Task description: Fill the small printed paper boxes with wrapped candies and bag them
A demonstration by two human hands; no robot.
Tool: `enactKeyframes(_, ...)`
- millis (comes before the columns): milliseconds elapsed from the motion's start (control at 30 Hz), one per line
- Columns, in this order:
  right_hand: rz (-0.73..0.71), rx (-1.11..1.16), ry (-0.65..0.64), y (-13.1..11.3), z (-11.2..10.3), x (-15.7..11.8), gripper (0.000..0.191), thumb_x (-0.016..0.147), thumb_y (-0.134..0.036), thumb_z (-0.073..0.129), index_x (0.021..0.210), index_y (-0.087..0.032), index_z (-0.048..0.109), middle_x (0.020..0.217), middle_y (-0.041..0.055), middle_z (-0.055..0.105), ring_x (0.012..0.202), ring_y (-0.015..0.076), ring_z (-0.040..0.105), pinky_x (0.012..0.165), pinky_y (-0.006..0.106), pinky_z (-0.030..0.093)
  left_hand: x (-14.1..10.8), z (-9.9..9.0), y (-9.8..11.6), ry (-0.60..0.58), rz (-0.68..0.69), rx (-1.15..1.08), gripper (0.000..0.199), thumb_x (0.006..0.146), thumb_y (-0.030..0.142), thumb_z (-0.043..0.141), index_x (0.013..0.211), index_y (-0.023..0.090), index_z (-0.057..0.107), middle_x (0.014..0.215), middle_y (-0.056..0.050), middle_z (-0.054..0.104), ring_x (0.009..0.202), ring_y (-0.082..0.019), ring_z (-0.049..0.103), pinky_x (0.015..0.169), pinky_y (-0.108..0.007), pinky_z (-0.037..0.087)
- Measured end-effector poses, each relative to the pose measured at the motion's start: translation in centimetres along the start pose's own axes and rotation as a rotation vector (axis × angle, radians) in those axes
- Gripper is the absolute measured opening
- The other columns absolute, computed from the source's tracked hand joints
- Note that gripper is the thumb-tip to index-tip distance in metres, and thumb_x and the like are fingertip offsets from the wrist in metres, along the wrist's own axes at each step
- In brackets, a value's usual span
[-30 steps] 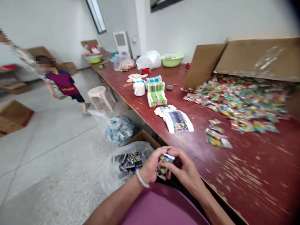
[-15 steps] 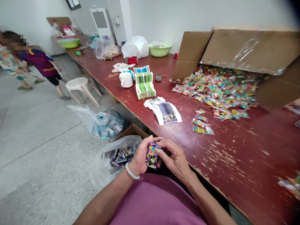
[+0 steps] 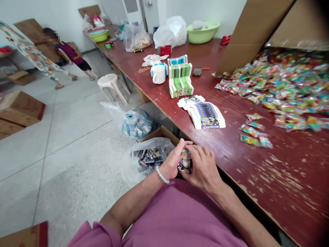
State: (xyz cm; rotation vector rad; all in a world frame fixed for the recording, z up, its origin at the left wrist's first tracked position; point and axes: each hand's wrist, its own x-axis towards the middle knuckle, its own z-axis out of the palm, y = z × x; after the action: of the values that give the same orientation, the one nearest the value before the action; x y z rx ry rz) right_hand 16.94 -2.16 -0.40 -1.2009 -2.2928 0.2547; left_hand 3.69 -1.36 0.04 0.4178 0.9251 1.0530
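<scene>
Small dark multicolour printed packet (image 3: 184, 161): between left hand (image 3: 173, 164) and right hand (image 3: 205, 168), its sides covered.
Fingers: curled around it, gripping; some tips hidden.
Translucent plastic bag (image 3: 129, 170): partly behind the left wrist.
Worn red wooden table (image 3: 236, 159): bears fanned purple-and-white flat cartons (image 3: 207, 116) and colourful glossy sachets (image 3: 293, 80), rightmost blurred.
Brown cardboard box (image 3: 248, 36): cut off at upper right.

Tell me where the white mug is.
In the head view, the white mug stands on the red table, upper centre, just left of the green striped stack.
</scene>
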Motion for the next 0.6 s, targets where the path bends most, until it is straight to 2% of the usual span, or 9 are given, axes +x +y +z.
enactKeyframes(100,-0.005,0.112,-0.022,0.0,0.6,0.3,0.066,0.067,-0.032,0.074,0.127,-0.014,0.052,0.120,0.0180,0.063,0.106,0.0365,0.057,0.088,0.052,0.046,-0.1,-0.9,-0.3,-0.046,0.042,0.057,0.045,0.084,0.054,0.067,0.110,0.017,0.066,0.103,-0.006,0.072,0.106,-0.023,0.064,0.098,-0.035,0.045)
enactKeyframes(167,-0.021,0.190,-0.060,-0.2,0.7,0.6,0.074,0.070,-0.040,0.076,0.134,-0.015,0.047,0.128,0.0185,0.060,0.111,0.0362,0.056,0.091,0.051,0.047,-0.4,-1.9,0.4,-0.039,0.113,0.177,0.042,0.084,0.049,0.069,0.112,0.017,0.065,0.108,-0.005,0.070,0.106,-0.021,0.063,0.096,-0.032,0.045)
enactKeyframes(233,-0.034,0.235,-0.076,-0.1,0.5,0.9,0.089,0.072,-0.049,0.077,0.144,-0.016,0.036,0.142,0.0207,0.050,0.123,0.0378,0.051,0.097,0.054,0.045,-1.1,-3.6,2.0,0.019,0.154,0.358,0.044,0.086,0.051,0.065,0.116,0.019,0.063,0.104,-0.004,0.069,0.097,-0.019,0.064,0.087,-0.031,0.049)
enactKeyframes(300,-0.022,0.262,-0.029,1.0,-0.1,1.1,0.095,0.074,-0.056,0.075,0.149,-0.017,0.031,0.150,0.0215,0.041,0.132,0.0382,0.044,0.103,0.056,0.042,-2.1,-6.0,4.3,0.104,0.125,0.610,0.048,0.088,0.057,0.057,0.119,0.020,0.062,0.095,-0.003,0.069,0.085,-0.019,0.064,0.075,-0.030,0.050)
enactKeyframes(367,0.037,0.282,0.075,3.2,-0.9,1.0,0.079,0.080,-0.054,0.072,0.144,-0.019,0.040,0.144,0.0193,0.047,0.130,0.0354,0.047,0.105,0.054,0.042,-3.1,-8.5,6.8,0.148,0.137,0.958,0.046,0.087,0.058,0.057,0.108,0.018,0.068,0.096,-0.003,0.070,0.087,-0.019,0.063,0.075,-0.029,0.049)
enactKeyframes(433,0.160,0.267,0.202,6.0,-1.3,0.7,0.054,0.086,-0.046,0.067,0.132,-0.021,0.054,0.129,0.0153,0.059,0.114,0.0307,0.059,0.098,0.050,0.047,-3.5,-10.2,8.7,0.173,0.137,1.034,0.043,0.083,0.055,0.063,0.097,0.015,0.071,0.093,-0.004,0.070,0.089,-0.021,0.061,0.076,-0.029,0.048)
enactKeyframes(500,0.328,0.228,0.290,8.4,-1.3,0.1,0.043,0.086,-0.041,0.066,0.124,-0.020,0.060,0.110,0.0117,0.065,0.090,0.0252,0.065,0.085,0.045,0.053,-2.8,-10.4,9.6,0.184,0.211,1.066,0.040,0.084,0.051,0.063,0.099,0.015,0.071,0.093,-0.004,0.069,0.088,-0.020,0.060,0.077,-0.029,0.047)
enactKeyframes(533,0.397,0.215,0.331,9.3,-1.2,-0.2,0.039,0.086,-0.039,0.065,0.120,-0.020,0.062,0.101,0.0095,0.066,0.081,0.0230,0.064,0.079,0.042,0.054,-2.0,-9.9,9.6,0.183,0.278,1.080,0.038,0.085,0.049,0.062,0.103,0.015,0.070,0.093,-0.004,0.069,0.086,-0.019,0.060,0.077,-0.028,0.047)
enactKeyframes(600,0.451,0.202,0.376,10.1,-0.8,-0.7,0.032,0.087,-0.036,0.063,0.114,-0.019,0.065,0.091,0.0068,0.066,0.074,0.0209,0.063,0.073,0.039,0.054,0.4,-7.5,8.9,0.167,0.443,1.115,0.035,0.088,0.042,0.060,0.109,0.015,0.068,0.095,-0.005,0.069,0.083,-0.018,0.061,0.076,-0.028,0.048)
